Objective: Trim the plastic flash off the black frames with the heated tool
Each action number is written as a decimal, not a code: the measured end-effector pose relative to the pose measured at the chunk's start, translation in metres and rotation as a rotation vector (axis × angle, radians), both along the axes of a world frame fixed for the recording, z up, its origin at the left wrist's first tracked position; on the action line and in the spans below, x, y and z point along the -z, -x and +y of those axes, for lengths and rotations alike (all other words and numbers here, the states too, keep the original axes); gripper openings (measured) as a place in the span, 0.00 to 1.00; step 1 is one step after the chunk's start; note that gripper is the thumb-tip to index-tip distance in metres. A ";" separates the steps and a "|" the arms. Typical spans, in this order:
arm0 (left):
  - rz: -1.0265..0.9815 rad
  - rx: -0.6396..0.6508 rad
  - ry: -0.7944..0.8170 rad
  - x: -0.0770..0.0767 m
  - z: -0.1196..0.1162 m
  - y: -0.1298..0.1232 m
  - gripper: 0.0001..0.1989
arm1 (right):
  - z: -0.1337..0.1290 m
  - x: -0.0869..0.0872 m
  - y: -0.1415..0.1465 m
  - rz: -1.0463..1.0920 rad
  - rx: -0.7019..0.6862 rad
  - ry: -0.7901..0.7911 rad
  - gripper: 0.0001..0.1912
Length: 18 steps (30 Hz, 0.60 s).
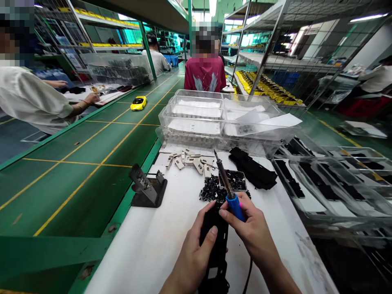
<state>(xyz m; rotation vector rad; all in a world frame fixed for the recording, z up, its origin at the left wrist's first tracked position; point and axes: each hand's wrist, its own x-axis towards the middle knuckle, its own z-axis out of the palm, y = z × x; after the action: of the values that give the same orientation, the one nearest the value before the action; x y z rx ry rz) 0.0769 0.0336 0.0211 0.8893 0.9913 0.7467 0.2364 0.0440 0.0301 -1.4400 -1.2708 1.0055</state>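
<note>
The left hand (192,253) is wrapping its fingers around a black frame (214,241) near the worktop's (131,253) near edge, while the right hand (252,230) is pinching one iron (234,206) by its blue grip, tip clear of the frame. One stand (147,185) is sitting beyond the left edge; about a dozen white pieces (186,160) are lying near the far edge.

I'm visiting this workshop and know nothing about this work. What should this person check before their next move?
1. Blue-handled soldering iron held firmly in the right hand: ok.
2. Black plastic part held in the left hand: ok.
3. Slim metal iron tip pointing away from both hands: ok.
4. Dark metal iron stand upright within reach: ok.
5. Slim metal iron tip hot enough: cannot tell.
</note>
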 end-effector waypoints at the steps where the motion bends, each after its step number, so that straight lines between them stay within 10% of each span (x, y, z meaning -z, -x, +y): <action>1: 0.007 -0.009 -0.016 0.000 0.000 -0.001 0.30 | 0.000 0.001 0.001 -0.008 0.003 -0.007 0.11; 18: 0.092 -0.007 -0.106 0.000 -0.012 0.009 0.28 | -0.007 0.004 0.011 -0.113 -0.048 -0.160 0.08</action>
<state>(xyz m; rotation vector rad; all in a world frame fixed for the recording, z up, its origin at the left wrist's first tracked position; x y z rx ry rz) 0.0677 0.0217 0.0207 1.0200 1.0440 0.7747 0.2250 0.0369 0.0258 -1.3644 -1.4398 0.8434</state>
